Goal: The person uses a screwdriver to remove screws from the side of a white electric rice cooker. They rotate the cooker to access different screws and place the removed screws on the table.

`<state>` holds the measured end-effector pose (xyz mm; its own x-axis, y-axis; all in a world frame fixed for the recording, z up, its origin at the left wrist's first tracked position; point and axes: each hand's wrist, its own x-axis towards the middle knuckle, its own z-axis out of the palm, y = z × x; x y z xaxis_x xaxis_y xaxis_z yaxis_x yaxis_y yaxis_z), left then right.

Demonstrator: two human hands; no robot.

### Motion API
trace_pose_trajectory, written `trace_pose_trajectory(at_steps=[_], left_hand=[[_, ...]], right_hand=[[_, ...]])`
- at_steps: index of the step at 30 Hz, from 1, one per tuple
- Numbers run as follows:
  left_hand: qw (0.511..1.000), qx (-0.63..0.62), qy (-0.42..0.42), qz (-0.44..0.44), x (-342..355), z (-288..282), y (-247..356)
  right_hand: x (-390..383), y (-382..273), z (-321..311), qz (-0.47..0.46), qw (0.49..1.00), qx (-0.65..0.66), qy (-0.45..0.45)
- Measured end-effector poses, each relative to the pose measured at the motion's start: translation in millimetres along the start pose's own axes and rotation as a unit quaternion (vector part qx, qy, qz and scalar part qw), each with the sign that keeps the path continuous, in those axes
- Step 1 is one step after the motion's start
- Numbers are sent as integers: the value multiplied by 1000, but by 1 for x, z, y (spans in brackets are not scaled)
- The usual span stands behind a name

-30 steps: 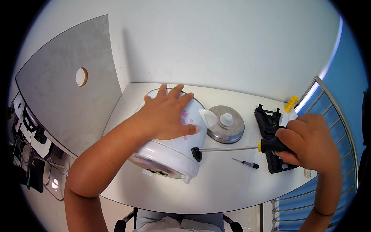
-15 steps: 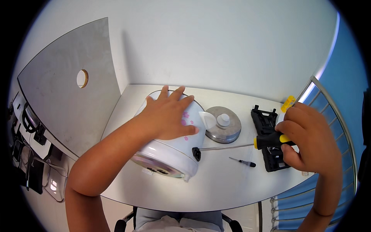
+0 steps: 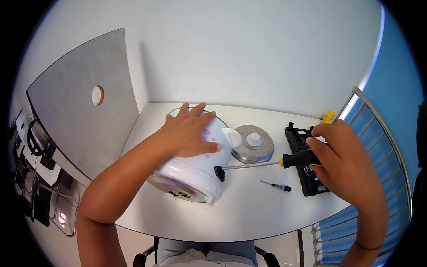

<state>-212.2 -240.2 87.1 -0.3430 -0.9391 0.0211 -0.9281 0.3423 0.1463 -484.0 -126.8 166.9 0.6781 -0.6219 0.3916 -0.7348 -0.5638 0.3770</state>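
A white table with a curved front edge (image 3: pixel 249 218) fills the middle of the view, backed by a plain white wall (image 3: pixel 258 53), with a blue surface (image 3: pixel 400 89) and a grey metal railing (image 3: pixel 382 123) along the right. At the left a large grey panel with a round hole (image 3: pixel 75 115) stands beside the table, and past it is a glossy floor with a metal-framed chair (image 3: pixel 66 218). Left of centre on the tabletop is a white rounded appliance with pink flowers (image 3: pixel 182 165), the left hand (image 3: pixel 187 138) lying flat on it with fingers spread apart. The right hand (image 3: pixel 344 164) is closed around the handle of a long black-and-yellow screwdriver (image 3: pixel 298 159), whose shaft reaches to a small black fitting (image 3: pixel 219 174) on the appliance's side. Just beside the appliance is a round silver metal lid with a white knob (image 3: pixel 244 154); nearer the person lies a small dark-handled screwdriver (image 3: pixel 280 186), and under the right hand's side of the table a black moulded plastic tool tray (image 3: pixel 310 187) rests near a yellow object (image 3: pixel 328 117)
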Motion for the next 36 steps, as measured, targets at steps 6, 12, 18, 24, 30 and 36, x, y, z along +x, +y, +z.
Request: trace_pose_trajectory(at_steps=[6, 12, 18, 24, 30, 36], left_hand=[[1000, -5, -2, -2, -1, 0, -3], [1000, -4, 11, 4, 2, 4, -7], [1000, -5, 9, 2, 0, 3, -8], [1000, -8, 10, -1, -1, 3, -8], [1000, -13, 12, 3, -1, 3, -8], [1000, -9, 11, -1, -1, 3, -7]], right_hand=[[0, -1, -2, -28, 1000, -11, -4], [-4, 6, -1, -119, 988, -86, 53], [-3, -4, 2, -18, 998, -22, 54], [-6, 2, 12, -28, 998, -38, 44], [-6, 6, 17, -102, 982, -104, 123], [-5, 2, 22, -74, 984, -119, 112]])
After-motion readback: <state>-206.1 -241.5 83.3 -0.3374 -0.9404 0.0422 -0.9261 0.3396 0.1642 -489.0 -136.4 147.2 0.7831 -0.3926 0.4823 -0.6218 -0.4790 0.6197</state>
